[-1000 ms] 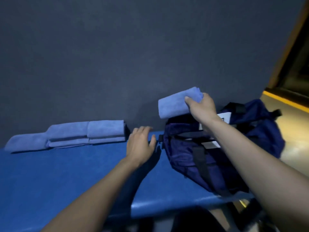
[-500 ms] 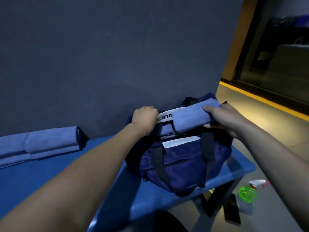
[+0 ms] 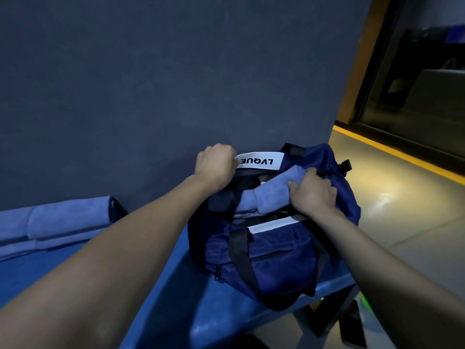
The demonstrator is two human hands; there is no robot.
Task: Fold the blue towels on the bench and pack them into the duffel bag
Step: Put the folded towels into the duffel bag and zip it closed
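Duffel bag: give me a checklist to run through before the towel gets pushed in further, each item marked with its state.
1. Navy fabric duffel bag sits on the blue padded bench: ok.
2. Left hand grips the bag's far rim beside the white label, holding the mouth open: ok.
3. Right hand grips the folded light-blue towel: ok.
4. Towel fully inside the bag: not ok, it shows at the opening.
5. Room left inside: cannot tell.
6. More folded blue towels wait on the bench by the wall: ok.
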